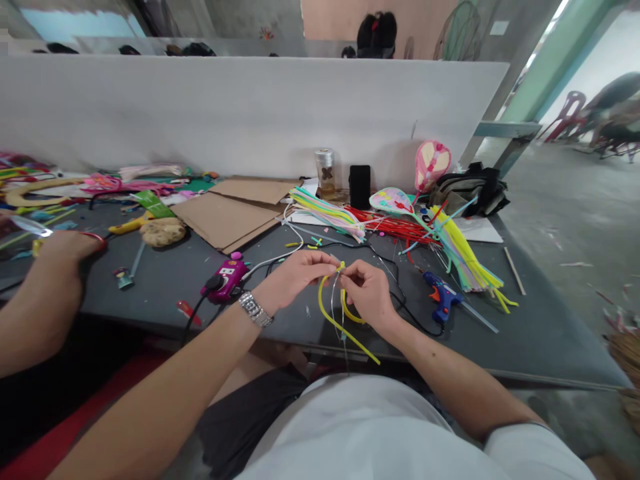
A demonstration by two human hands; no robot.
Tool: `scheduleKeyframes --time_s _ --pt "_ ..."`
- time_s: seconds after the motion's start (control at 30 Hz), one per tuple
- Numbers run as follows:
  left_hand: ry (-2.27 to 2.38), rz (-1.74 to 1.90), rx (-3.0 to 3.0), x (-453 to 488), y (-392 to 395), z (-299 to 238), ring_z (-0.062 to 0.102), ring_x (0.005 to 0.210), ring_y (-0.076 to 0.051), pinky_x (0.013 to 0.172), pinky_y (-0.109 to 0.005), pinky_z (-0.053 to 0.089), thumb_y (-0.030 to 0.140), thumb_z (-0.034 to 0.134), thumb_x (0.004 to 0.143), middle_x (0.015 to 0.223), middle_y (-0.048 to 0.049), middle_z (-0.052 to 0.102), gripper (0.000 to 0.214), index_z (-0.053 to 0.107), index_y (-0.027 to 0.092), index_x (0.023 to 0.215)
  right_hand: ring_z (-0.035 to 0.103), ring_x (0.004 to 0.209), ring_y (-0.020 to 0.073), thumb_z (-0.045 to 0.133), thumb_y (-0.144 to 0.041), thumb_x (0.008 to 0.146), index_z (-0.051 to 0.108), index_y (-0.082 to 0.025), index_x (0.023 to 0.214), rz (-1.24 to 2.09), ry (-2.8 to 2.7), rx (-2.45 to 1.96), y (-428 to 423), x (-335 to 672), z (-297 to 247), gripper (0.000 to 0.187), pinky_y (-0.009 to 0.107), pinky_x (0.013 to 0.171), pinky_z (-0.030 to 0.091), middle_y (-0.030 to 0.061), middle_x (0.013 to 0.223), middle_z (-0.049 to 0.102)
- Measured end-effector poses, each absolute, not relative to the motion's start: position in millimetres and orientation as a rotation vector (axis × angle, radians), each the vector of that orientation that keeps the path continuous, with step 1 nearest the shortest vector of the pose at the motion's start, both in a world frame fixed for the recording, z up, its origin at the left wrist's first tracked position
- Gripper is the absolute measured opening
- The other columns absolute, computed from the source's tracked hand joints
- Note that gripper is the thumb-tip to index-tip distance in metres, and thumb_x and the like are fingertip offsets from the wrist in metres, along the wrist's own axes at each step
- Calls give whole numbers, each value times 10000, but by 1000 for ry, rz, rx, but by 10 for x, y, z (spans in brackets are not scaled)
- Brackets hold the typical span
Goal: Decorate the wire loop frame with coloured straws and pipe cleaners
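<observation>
Yellow strip [360,346] is pinched at its upper end between left hand [295,275] and right hand [371,293], above the table [525,320] near edge. It is looped, and its long tail is pointed down-right, toward the body.

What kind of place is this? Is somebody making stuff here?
Probably a craft workshop. The left hand and right hand pinch a yellow pipe cleaner over a grey table strewn with coloured sticks, a blue glue gun and cardboard.
</observation>
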State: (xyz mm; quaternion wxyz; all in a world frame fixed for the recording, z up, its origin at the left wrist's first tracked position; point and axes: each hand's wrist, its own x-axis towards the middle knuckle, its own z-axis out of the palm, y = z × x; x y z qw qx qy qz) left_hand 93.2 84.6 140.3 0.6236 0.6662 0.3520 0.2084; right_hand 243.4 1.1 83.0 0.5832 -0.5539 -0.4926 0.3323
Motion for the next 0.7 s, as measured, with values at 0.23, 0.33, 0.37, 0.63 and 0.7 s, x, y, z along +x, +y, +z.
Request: scheduleKeyframes --time_s 0.23,0.33,0.37,0.63,0.7 --pt "909 409 1733 914 849 1637 458 563 -115 537 -254 305 476 778 697 635 1 641 334 731 159 792 533 450 112 613 -288 790 566 -227 693 739 -1178 -1351 46 2386 855 123 238 474 401 -62 550 549" --pt "895 418 1752 899 887 1697 523 604 -133 570 -258 350 401 756 690 660 -13 677 281 748 158 831 538 460 115 616 -289 802 585 -226 700 740 -1179 -1319 41 2385 927 124 245 476 401 -48 574 573" --pt "886 417 1760 897 896 1714 527 602 -134 570 -259 352 389 745 697 650 -13 674 261 748 159 818 540 463 116 618 -294 810 593 -225 704 737 -1185 -1309 39 2388 946 129 248 480 404 -43 587 588" --pt "867 467 1794 913 838 1846 515 554 -125 540 -253 352 343 694 727 606 -1 663 178 738 170 727 578 564 142 650 -300 858 679 -239 812 474 -1439 -1434 -183 2511 1243 82 274 586 432 -7 699 689" --pt "854 470 1789 913 809 1880 540 578 -133 573 -259 383 341 703 735 626 -8 675 181 746 166 750 619 693 172 635 -273 875 700 -238 821 226 -1505 -1453 -246 2589 1415 91 295 684 453 23 762 710"
